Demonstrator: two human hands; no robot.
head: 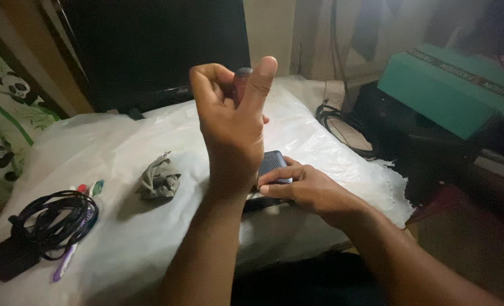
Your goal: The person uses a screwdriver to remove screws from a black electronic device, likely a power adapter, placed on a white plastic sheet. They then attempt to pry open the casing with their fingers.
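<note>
**Room and setting seen from above the work surface**

We see a table (122, 147) draped in crinkled white plastic sheeting, dimly lit. Behind it stands a dark monitor (156, 51) against a pale wall (269, 28). At left we note a panda-and-bamboo patterned fabric (5, 113). At right, a teal box (450, 90) rests on dark furniture, with black cables (342, 127) looped beside it and hanging down the wall.

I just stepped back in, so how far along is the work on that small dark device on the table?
Done: nothing clearly finished. In hand: the left hand holds up a small reddish tool with a dark tip, while the right hand steadies the small dark perforated device on the white plastic-covered table. Left: cannot tell.
</note>
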